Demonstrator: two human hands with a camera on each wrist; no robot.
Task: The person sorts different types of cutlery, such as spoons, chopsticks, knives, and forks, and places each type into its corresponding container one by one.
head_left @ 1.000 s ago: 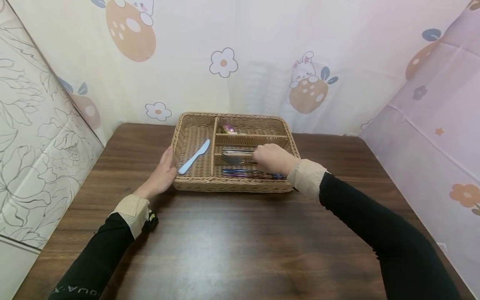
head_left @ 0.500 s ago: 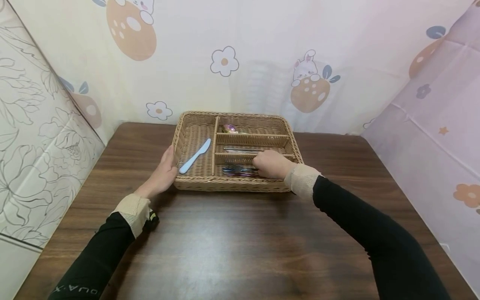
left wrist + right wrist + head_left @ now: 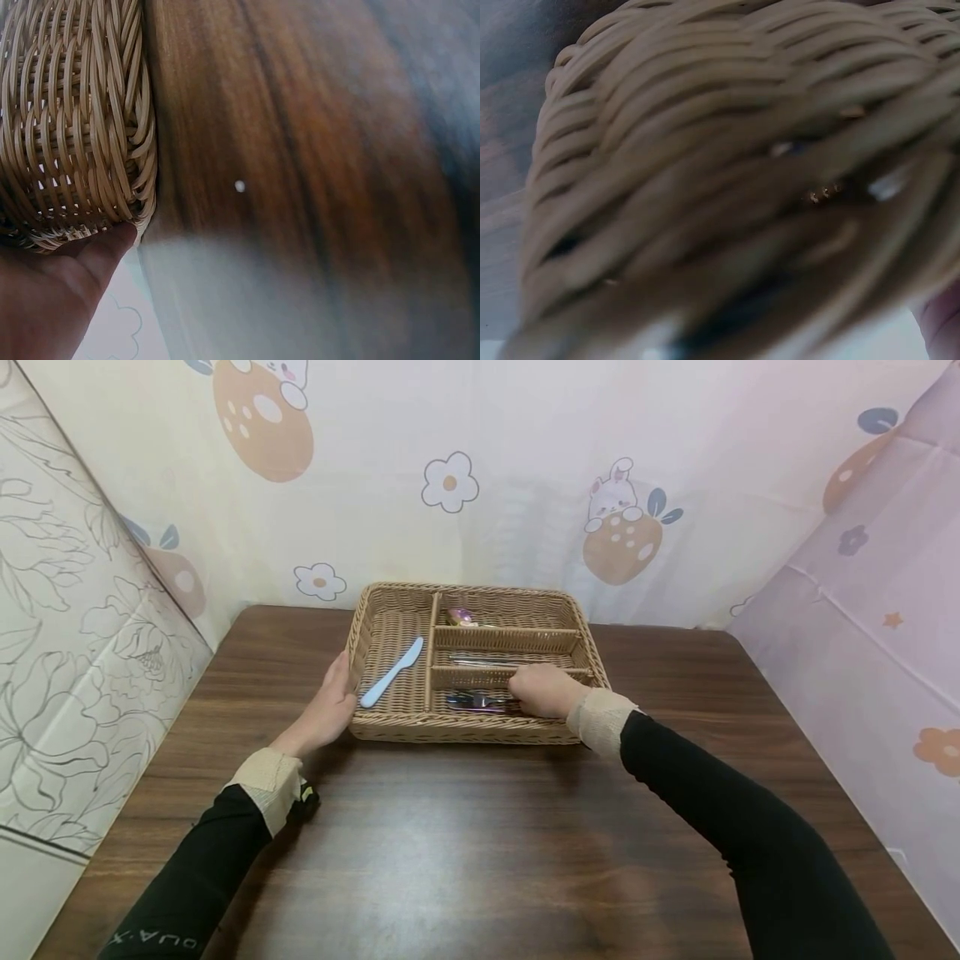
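Observation:
A woven wicker cutlery tray (image 3: 465,732) stands on the table, divided into several compartments. My left hand (image 3: 318,714) rests against its left side with the fingers extended; in the left wrist view the thumb (image 3: 112,251) touches the weave. My right hand (image 3: 546,690) is down in the front right compartment, its curled fingers holding a fork (image 3: 483,700) whose handle is hidden. Dark, shiny cutlery lies under the fork. In the right wrist view the tray's wicker wall (image 3: 690,82) fills most of the picture, and only a bit of the hand (image 3: 943,319) shows.
A light blue knife (image 3: 392,673) lies slanted in the left compartment. Slim metal cutlery (image 3: 483,660) lies in the middle right compartment, and a purple-gold piece (image 3: 461,617) in the back one. Behind the wooden table (image 3: 450,843) hangs a patterned curtain (image 3: 525,527).
My right hand has moved slightly toward me with the fork, from over the middle divider down into the front right compartment. The left hand has stayed at the tray's left side.

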